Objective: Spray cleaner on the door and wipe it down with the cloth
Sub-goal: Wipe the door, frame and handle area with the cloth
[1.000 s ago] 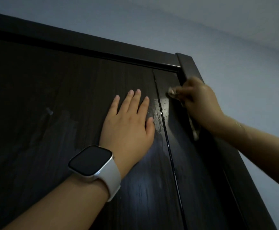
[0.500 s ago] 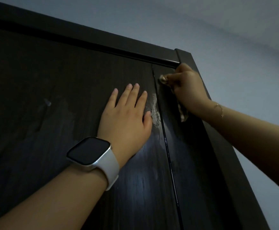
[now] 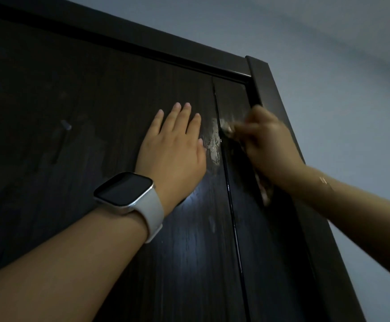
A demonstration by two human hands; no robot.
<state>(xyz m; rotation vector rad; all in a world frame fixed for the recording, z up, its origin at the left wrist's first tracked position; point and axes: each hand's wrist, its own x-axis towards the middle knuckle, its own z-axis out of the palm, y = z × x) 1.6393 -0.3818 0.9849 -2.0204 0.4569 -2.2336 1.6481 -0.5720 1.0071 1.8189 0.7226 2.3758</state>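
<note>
A dark wooden door fills most of the view, seen from below toward its top right corner. My left hand lies flat on the door with straight fingers, a white smartwatch on its wrist. My right hand, blurred by motion, grips a pale cloth against the door's narrow right panel. More of the cloth hangs below the wrist. Wet cleaner streaks shine between the two hands. No spray bottle is in view.
The dark door frame runs along the top and down the right side. A pale wall lies beyond it. A vertical groove splits the door face.
My right hand with the cloth went up to the top corner of the panel, then came back down to thumb height of my left hand. My left hand stayed put.
</note>
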